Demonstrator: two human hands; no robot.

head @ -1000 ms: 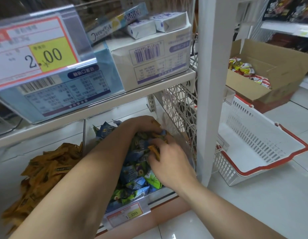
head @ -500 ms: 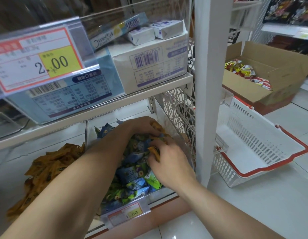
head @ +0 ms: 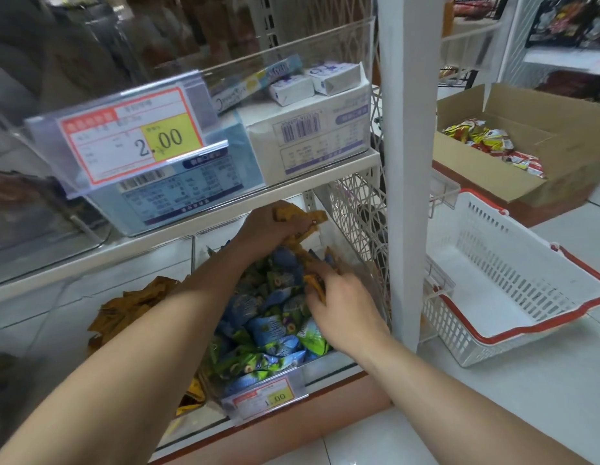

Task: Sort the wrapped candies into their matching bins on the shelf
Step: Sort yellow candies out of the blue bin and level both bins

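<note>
Left hand risen off the blue-green candies, fingers curled round a bunch of orange candies, ends splaying rightward past the knuckles. Right hand pinches one orange stray at its fingertips, long axis roughly upright, blurred. Best: lift strays clear without dragging blue ones, then drop left onto orange pile.
</note>
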